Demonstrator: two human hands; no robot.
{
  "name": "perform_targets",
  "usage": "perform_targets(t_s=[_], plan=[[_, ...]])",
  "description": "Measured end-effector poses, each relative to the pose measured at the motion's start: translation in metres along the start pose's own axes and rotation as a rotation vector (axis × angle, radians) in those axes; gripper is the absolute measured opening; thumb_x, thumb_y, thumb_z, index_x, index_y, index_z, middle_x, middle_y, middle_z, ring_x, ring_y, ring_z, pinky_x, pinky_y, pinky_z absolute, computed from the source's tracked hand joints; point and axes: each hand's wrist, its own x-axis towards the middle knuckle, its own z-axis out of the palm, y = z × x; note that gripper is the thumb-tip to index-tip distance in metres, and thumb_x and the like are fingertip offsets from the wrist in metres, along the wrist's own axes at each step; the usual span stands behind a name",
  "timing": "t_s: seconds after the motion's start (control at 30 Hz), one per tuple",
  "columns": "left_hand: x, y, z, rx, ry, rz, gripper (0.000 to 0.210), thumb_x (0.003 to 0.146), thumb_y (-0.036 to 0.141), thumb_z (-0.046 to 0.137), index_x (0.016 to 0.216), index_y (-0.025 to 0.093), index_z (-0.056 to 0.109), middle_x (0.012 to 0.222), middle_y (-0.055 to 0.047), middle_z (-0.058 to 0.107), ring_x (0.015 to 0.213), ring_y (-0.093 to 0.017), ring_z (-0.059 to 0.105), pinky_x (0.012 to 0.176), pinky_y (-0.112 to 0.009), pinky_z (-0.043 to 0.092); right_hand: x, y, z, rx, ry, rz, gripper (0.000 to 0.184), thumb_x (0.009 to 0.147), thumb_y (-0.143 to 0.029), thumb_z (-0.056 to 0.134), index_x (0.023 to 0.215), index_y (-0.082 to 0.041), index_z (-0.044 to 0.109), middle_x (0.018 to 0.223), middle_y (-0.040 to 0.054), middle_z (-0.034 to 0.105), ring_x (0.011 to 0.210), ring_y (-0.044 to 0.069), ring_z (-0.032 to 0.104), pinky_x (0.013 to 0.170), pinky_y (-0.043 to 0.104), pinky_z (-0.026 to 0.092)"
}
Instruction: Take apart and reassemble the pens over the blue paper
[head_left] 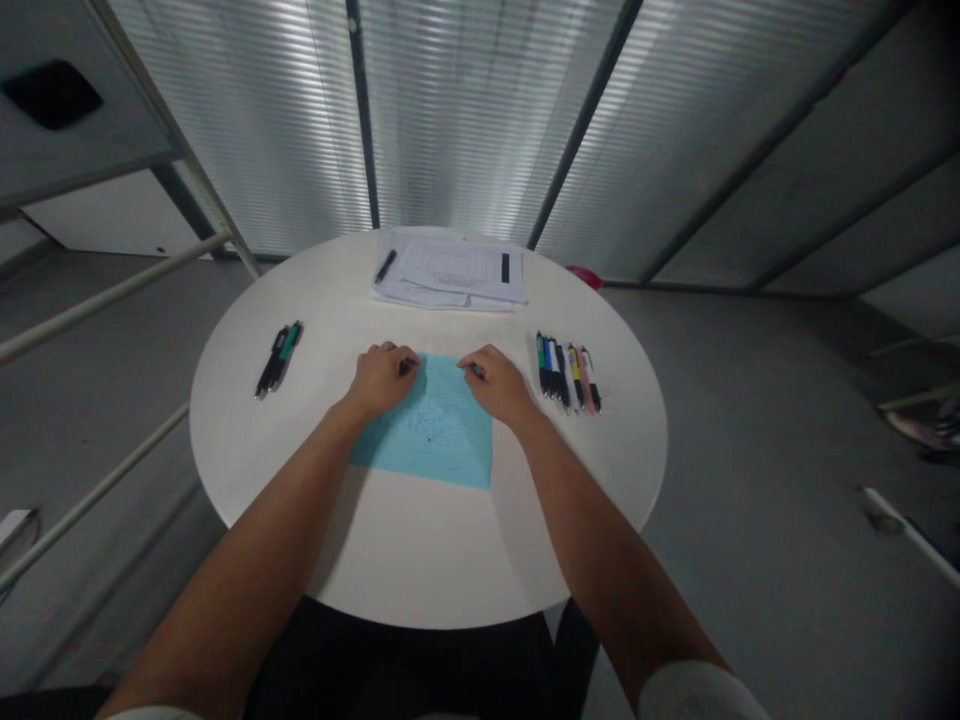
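Note:
A light blue sheet of paper with dark scribbles lies on the white round table. My left hand is over the sheet's far left corner, fingers closed on a small dark pen-like piece mostly hidden by them. At the far right corner, my right hand pinches a small green piece, of which only a bit shows. The two hands are apart, with blue paper showing between them. Whether these are parts of one pen, I cannot tell.
Right of my right hand, several pens lie side by side. A few black and green pens lie at the left. Printed papers are stacked at the far edge, with a black pen on top. A white-framed stand is at the left.

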Motion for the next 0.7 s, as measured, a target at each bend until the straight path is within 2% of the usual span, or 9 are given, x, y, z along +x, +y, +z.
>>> perform_targets(t_s=[0.27, 0.33, 0.47, 0.53, 0.6, 0.7], plan=[[-0.001, 0.0, -0.001, -0.038, 0.037, -0.036, 0.027, 0.083, 0.028, 0.051, 0.1, 0.022, 0.071, 0.099, -0.009, 0.066, 0.097, -0.026, 0.057, 0.09, -0.042, 0.041, 0.001, 0.005, 0.003, 0.008, -0.045, -0.032, 0.02, 0.085, -0.014, 0.053, 0.091, -0.021, 0.071, 0.094, 0.0041, 0.064, 0.085, 0.015, 0.06, 0.08, 0.029, 0.045], [-0.002, 0.001, -0.005, -0.004, 0.112, -0.127, 0.026, 0.082, 0.028, 0.051, 0.099, 0.022, 0.071, 0.102, -0.01, 0.066, 0.103, -0.029, 0.055, 0.092, -0.045, 0.039, 0.001, 0.004, 0.002, 0.009, -0.042, -0.026, 0.02, 0.086, -0.014, 0.053, 0.092, -0.021, 0.071, 0.095, 0.0038, 0.064, 0.085, 0.015, 0.06, 0.081, 0.029, 0.045], [-0.007, -0.004, -0.016, 0.141, 0.379, -0.428, 0.029, 0.083, 0.03, 0.049, 0.099, 0.021, 0.07, 0.112, -0.015, 0.062, 0.116, -0.036, 0.047, 0.097, -0.056, 0.032, 0.0, 0.003, 0.001, 0.011, -0.042, -0.019, 0.02, 0.086, -0.014, 0.052, 0.092, -0.021, 0.071, 0.095, 0.0038, 0.065, 0.085, 0.015, 0.06, 0.082, 0.029, 0.045], [-0.009, -0.01, -0.02, 0.19, 0.462, -0.546, 0.031, 0.081, 0.031, 0.049, 0.101, 0.019, 0.069, 0.117, -0.017, 0.059, 0.12, -0.038, 0.044, 0.1, -0.061, 0.028, 0.001, 0.003, 0.001, 0.015, -0.046, -0.017, 0.02, 0.086, -0.014, 0.052, 0.092, -0.021, 0.071, 0.096, 0.004, 0.065, 0.086, 0.015, 0.06, 0.082, 0.029, 0.045], [-0.009, -0.015, -0.021, 0.21, 0.473, -0.627, 0.033, 0.08, 0.032, 0.049, 0.101, 0.017, 0.068, 0.122, -0.021, 0.056, 0.124, -0.041, 0.041, 0.1, -0.068, 0.023, 0.001, 0.004, 0.002, 0.018, -0.047, -0.014, 0.02, 0.087, -0.014, 0.052, 0.092, -0.021, 0.071, 0.096, 0.0041, 0.065, 0.086, 0.015, 0.06, 0.082, 0.029, 0.045], [-0.01, -0.02, -0.022, 0.185, 0.418, -0.696, 0.036, 0.078, 0.034, 0.05, 0.104, 0.015, 0.066, 0.125, -0.024, 0.053, 0.126, -0.043, 0.039, 0.1, -0.074, 0.019, 0.001, 0.006, 0.002, 0.017, -0.052, -0.009, 0.021, 0.087, -0.015, 0.052, 0.093, -0.021, 0.071, 0.097, 0.0041, 0.065, 0.086, 0.015, 0.06, 0.082, 0.029, 0.045]])
